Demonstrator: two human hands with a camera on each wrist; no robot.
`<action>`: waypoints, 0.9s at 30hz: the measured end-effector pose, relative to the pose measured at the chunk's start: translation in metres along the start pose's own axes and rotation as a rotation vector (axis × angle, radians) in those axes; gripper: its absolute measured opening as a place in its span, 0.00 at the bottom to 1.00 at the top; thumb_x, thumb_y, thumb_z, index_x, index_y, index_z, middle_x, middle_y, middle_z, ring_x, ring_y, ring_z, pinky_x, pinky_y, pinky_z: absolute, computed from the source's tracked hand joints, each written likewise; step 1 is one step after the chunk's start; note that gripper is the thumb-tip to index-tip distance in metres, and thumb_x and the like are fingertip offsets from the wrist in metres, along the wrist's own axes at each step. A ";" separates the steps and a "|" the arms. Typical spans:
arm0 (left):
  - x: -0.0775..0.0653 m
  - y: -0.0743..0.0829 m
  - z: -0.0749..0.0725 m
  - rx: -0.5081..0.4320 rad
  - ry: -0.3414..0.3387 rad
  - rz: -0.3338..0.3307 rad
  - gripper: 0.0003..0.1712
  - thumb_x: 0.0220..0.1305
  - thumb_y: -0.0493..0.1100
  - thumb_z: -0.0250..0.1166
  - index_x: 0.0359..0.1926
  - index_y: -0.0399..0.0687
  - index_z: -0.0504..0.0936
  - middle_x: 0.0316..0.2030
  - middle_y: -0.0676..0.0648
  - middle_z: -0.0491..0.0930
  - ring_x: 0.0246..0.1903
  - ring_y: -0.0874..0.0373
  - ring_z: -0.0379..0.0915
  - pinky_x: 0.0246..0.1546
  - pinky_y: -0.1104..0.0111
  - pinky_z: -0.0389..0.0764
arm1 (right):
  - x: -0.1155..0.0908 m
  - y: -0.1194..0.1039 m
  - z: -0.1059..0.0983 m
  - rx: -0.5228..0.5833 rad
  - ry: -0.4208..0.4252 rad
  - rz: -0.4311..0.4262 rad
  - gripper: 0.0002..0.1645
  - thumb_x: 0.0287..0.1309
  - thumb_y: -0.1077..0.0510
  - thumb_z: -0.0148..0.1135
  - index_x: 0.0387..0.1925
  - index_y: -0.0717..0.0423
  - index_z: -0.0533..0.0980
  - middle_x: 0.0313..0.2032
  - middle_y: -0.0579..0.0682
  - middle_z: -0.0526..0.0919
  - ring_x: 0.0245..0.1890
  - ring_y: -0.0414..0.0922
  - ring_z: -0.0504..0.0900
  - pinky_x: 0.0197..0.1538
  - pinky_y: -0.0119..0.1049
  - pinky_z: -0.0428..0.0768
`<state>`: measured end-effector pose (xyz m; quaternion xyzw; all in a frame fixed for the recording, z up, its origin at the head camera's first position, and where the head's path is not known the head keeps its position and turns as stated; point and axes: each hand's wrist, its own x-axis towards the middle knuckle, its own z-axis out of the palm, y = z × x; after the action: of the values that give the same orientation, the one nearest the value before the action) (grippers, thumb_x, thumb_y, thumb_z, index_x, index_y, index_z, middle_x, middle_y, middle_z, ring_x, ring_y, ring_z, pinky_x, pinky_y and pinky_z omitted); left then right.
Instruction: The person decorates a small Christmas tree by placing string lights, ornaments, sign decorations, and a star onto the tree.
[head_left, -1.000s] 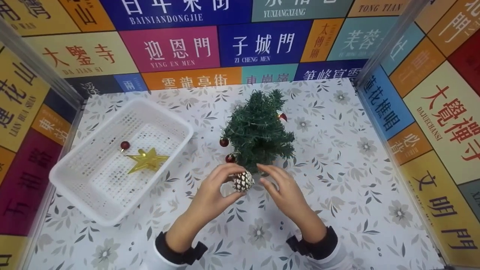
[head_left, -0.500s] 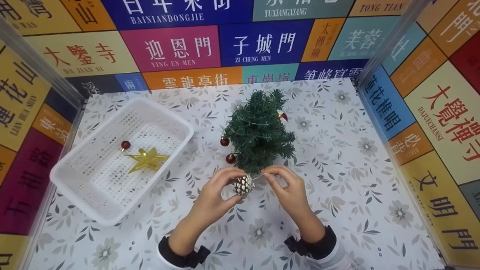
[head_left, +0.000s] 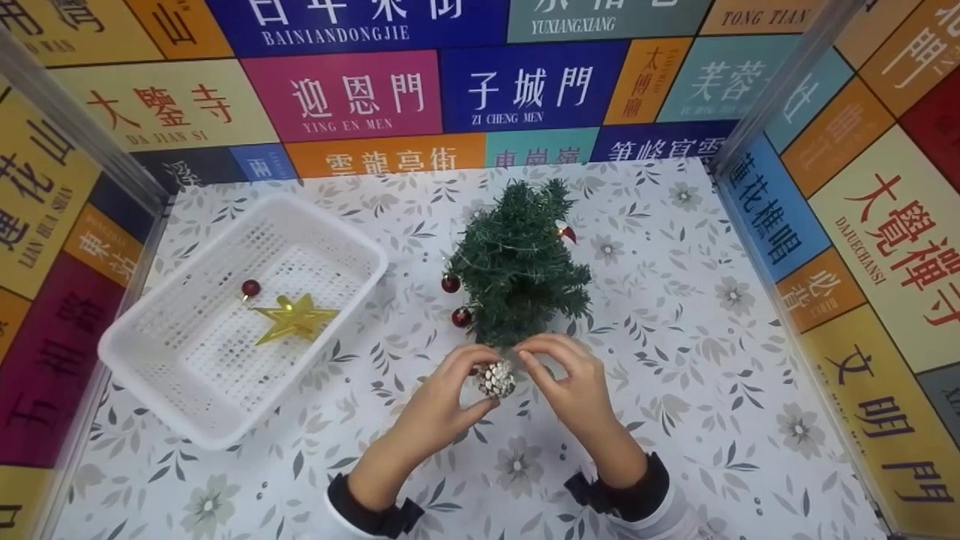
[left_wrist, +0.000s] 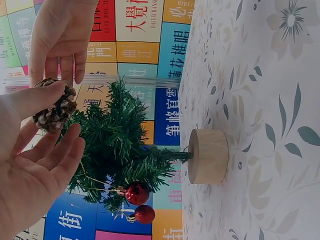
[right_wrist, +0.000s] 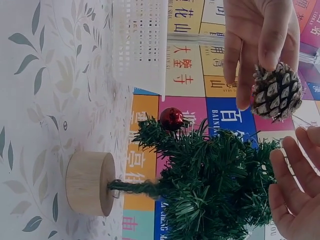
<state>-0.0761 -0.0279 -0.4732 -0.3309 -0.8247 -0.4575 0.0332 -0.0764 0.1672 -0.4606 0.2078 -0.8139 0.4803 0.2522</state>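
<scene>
A white-tipped pine cone (head_left: pixel 496 379) is held between the thumb and fingers of my left hand (head_left: pixel 439 401), in front of the small Christmas tree (head_left: pixel 521 259). My right hand (head_left: pixel 574 379) is close beside it, thumb and index finger pinching the cone's thin string (right_wrist: pixel 302 121). The right wrist view shows the pine cone (right_wrist: pixel 277 92) hanging clear of the branches, with the left hand's (right_wrist: pixel 262 45) thumb on it. In the left wrist view the tree stands on a round wooden base (left_wrist: pixel 209 156). Red balls (left_wrist: pixel 137 193) hang on its left side.
A white perforated basket (head_left: pixel 244 442) stands to the left, holding a gold star (head_left: pixel 296 319) and a red ball (head_left: pixel 250 288). A red and white ornament (head_left: pixel 565 234) shows on the tree's right. Printed panels (head_left: pixel 345 94) wall in the flowered tabletop (head_left: pixel 675 315).
The right hand's fingertips came to the cone's string and then moved nearer the cone. The left hand has turned the cone and shifted slightly right and down. Tree and basket stay put.
</scene>
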 end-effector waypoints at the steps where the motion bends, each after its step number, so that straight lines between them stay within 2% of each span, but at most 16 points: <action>1: 0.000 0.000 0.000 0.009 -0.019 -0.003 0.31 0.50 0.35 0.70 0.56 0.45 0.68 0.55 0.47 0.68 0.55 0.57 0.66 0.54 0.69 0.70 | 0.000 0.000 0.000 -0.012 -0.006 -0.009 0.08 0.50 0.67 0.66 0.33 0.55 0.82 0.33 0.47 0.83 0.37 0.45 0.80 0.45 0.35 0.75; 3: 0.000 0.000 0.001 0.022 -0.040 -0.002 0.32 0.51 0.37 0.70 0.56 0.45 0.68 0.56 0.47 0.67 0.57 0.56 0.64 0.56 0.68 0.68 | -0.001 0.001 0.001 -0.040 -0.020 -0.024 0.07 0.49 0.66 0.67 0.33 0.54 0.82 0.33 0.46 0.83 0.36 0.45 0.80 0.46 0.37 0.75; 5: 0.002 0.000 0.002 0.035 -0.034 0.001 0.31 0.52 0.40 0.70 0.57 0.46 0.68 0.56 0.47 0.67 0.58 0.56 0.63 0.57 0.67 0.67 | -0.002 0.003 0.001 -0.074 -0.035 -0.035 0.07 0.49 0.65 0.67 0.32 0.54 0.81 0.33 0.46 0.83 0.36 0.44 0.80 0.45 0.39 0.75; 9: 0.006 0.003 0.007 0.054 0.056 0.004 0.24 0.56 0.46 0.67 0.53 0.46 0.73 0.53 0.50 0.71 0.54 0.58 0.68 0.55 0.68 0.69 | -0.002 0.005 0.001 -0.148 -0.042 -0.058 0.06 0.48 0.64 0.68 0.32 0.54 0.81 0.32 0.44 0.83 0.34 0.43 0.80 0.43 0.40 0.75; 12: 0.012 0.006 0.010 0.061 0.134 -0.017 0.18 0.59 0.50 0.64 0.48 0.48 0.76 0.47 0.52 0.75 0.47 0.60 0.72 0.50 0.69 0.73 | -0.001 0.006 0.001 -0.185 -0.038 -0.076 0.07 0.47 0.64 0.69 0.31 0.53 0.81 0.31 0.43 0.83 0.34 0.42 0.80 0.42 0.40 0.75; 15: 0.017 0.008 0.013 0.070 0.183 -0.049 0.14 0.60 0.51 0.62 0.43 0.49 0.79 0.42 0.54 0.77 0.43 0.62 0.74 0.45 0.70 0.75 | -0.001 0.006 0.001 -0.194 -0.043 -0.073 0.06 0.48 0.63 0.69 0.31 0.53 0.81 0.31 0.43 0.83 0.34 0.42 0.79 0.41 0.40 0.75; 23: 0.025 0.006 0.021 0.158 0.222 -0.097 0.07 0.60 0.46 0.64 0.36 0.49 0.82 0.36 0.54 0.80 0.38 0.61 0.76 0.40 0.71 0.76 | 0.000 0.007 0.001 -0.179 -0.042 -0.071 0.03 0.51 0.60 0.67 0.30 0.53 0.81 0.30 0.44 0.83 0.33 0.43 0.79 0.41 0.40 0.74; 27: 0.027 0.002 0.024 0.090 0.219 -0.136 0.06 0.62 0.46 0.62 0.35 0.50 0.82 0.34 0.54 0.79 0.36 0.61 0.76 0.38 0.70 0.77 | 0.001 0.010 0.001 -0.169 -0.052 -0.052 0.03 0.52 0.60 0.67 0.30 0.53 0.81 0.30 0.44 0.83 0.33 0.42 0.79 0.42 0.41 0.74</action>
<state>-0.0904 0.0049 -0.4761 -0.2203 -0.8563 -0.4548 0.1067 -0.0835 0.1704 -0.4668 0.2193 -0.8522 0.3977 0.2598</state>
